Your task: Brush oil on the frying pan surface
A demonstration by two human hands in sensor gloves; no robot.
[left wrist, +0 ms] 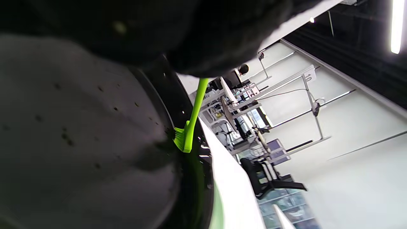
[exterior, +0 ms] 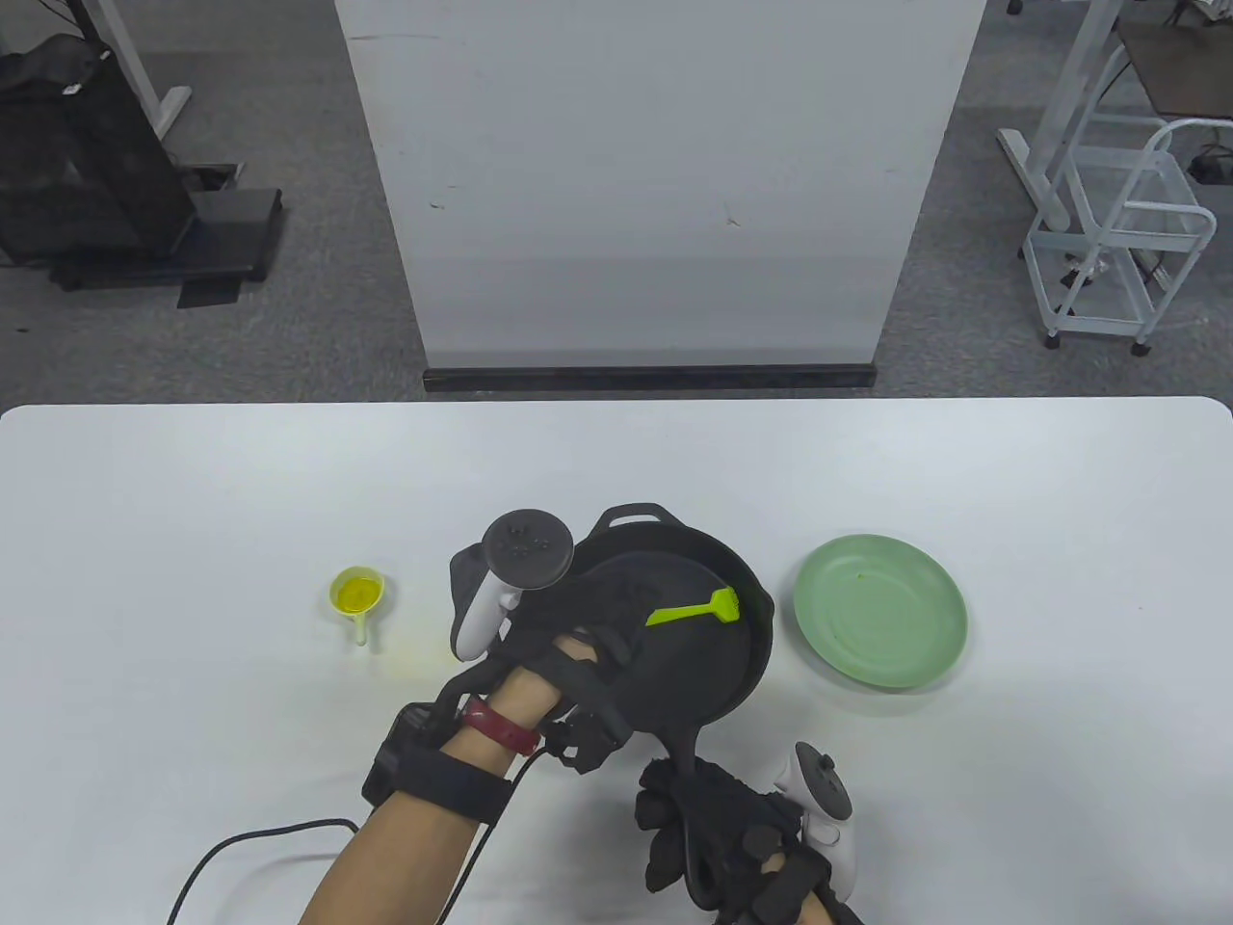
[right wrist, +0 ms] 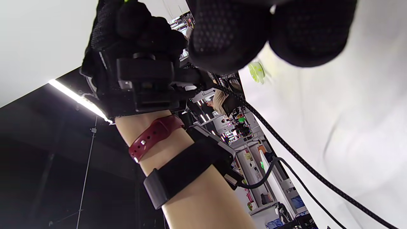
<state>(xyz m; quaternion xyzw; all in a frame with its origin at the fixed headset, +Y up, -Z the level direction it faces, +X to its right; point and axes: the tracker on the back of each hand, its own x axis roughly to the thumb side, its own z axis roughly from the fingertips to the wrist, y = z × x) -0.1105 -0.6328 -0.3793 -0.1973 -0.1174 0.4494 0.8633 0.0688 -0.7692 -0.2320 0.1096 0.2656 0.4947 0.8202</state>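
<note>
Gripping the skillet handle at the frame's bottom, our right hand (exterior: 732, 838) is steadying the black frying pan (exterior: 718, 674) at table centre. Our left hand (exterior: 578, 665) is holding the green silicone brush (exterior: 695, 609), bristles touching the pan's right side. We judge oiling underway; coverage left unclear. Outward, an oil cup (exterior: 358, 595) is sitting left, a green plate (exterior: 879, 624) right.

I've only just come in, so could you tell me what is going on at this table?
A person in sensor gloves is oiling a black frying pan. The left hand holds a green silicone brush by its handle, with the bristles down on the right side of the pan's surface. The right hand grips the pan's handle at the near edge. A small yellow-green cup of oil sits to the left of the pan, and a green plate lies to its right, holding nothing.
</note>
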